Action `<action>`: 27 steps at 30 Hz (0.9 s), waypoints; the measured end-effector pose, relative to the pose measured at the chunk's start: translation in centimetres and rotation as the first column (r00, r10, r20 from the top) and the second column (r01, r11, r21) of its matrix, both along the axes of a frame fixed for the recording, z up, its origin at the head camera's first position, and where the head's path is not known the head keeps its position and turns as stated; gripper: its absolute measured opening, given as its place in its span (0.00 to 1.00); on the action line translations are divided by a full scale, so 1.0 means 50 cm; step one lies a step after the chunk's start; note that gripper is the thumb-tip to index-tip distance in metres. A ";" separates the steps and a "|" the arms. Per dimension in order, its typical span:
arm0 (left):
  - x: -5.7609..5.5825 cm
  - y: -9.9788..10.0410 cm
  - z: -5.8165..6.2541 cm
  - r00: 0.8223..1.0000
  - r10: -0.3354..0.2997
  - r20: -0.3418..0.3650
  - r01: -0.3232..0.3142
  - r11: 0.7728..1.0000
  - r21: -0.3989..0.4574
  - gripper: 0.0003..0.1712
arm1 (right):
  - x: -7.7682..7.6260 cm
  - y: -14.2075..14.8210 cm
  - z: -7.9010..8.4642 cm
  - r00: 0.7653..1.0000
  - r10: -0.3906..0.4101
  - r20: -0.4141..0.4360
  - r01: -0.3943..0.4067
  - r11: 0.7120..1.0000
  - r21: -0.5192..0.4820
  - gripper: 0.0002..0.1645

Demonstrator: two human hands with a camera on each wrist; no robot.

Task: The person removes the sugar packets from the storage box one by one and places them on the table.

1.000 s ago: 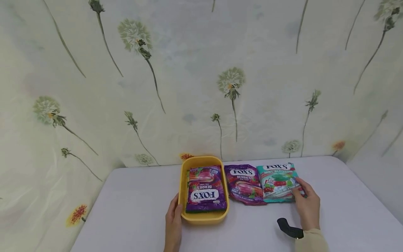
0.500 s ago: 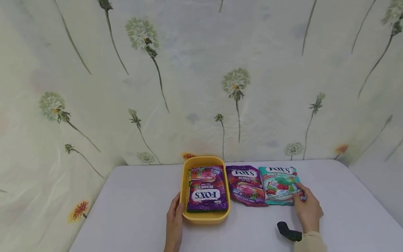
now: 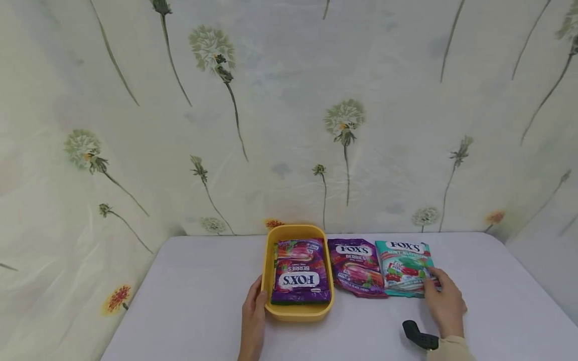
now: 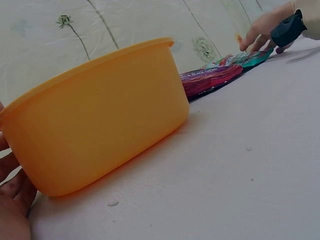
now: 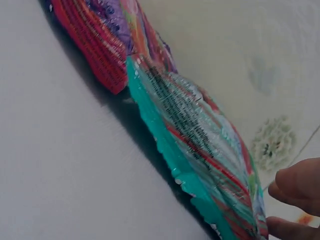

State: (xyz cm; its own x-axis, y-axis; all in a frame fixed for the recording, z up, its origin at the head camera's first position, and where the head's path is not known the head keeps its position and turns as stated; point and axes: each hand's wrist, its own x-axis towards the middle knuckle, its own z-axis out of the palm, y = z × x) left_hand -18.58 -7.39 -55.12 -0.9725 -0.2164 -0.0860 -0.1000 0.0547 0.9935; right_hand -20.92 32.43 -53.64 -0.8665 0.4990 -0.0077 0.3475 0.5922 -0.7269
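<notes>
A yellow plastic tub (image 3: 298, 315) stands on the table with a purple Fox's Berries candy bag (image 3: 301, 273) lying in it. At the tub's left wall is my left hand (image 3: 254, 313), its fingers against the outside; the left wrist view shows these fingers (image 4: 11, 170) at the tub's corner. Right of the tub lies a second purple Berries bag (image 3: 356, 265), its lower right edge meeting a turquoise Fox's Mint Blossom candy bag (image 3: 404, 268). My right hand (image 3: 444, 303) rests its fingertips on the right edge of the turquoise bag, thumb and finger apart.
A black band piece (image 3: 420, 336) sticks out from the right wrist over the white table (image 3: 194, 301). Behind the table's back edge hangs a pale cloth (image 3: 280, 125) with a dandelion print.
The whole scene has shifted slightly to the right as the head view turned. My right hand's fingers have eased a little at the turquoise bag; the tub and bags keep their arrangement.
</notes>
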 end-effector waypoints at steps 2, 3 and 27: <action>0.000 0.001 0.000 1.000 -0.002 -0.002 0.002 1.000 0.000 0.26 | 0.002 -0.003 0.011 1.000 0.009 0.013 -0.009 1.000 -0.029 0.31; -0.001 0.001 -0.001 1.000 -0.004 -0.006 0.004 1.000 0.000 0.26 | 0.003 -0.004 0.016 1.000 0.012 0.015 -0.011 0.999 -0.045 0.32; 0.002 -0.002 -0.004 1.000 -0.009 -0.030 0.009 1.000 0.000 0.25 | -0.003 -0.057 0.051 0.995 -0.086 -0.042 0.069 0.945 -0.320 0.32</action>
State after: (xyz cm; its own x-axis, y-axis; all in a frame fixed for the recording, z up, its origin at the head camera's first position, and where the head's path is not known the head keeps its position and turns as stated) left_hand -18.50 -7.48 -55.31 -0.9765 -0.2077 -0.0571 -0.0701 0.0557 0.9960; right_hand -21.09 29.58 -51.10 -0.8289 0.5439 -0.1309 0.3379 0.3002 -0.8920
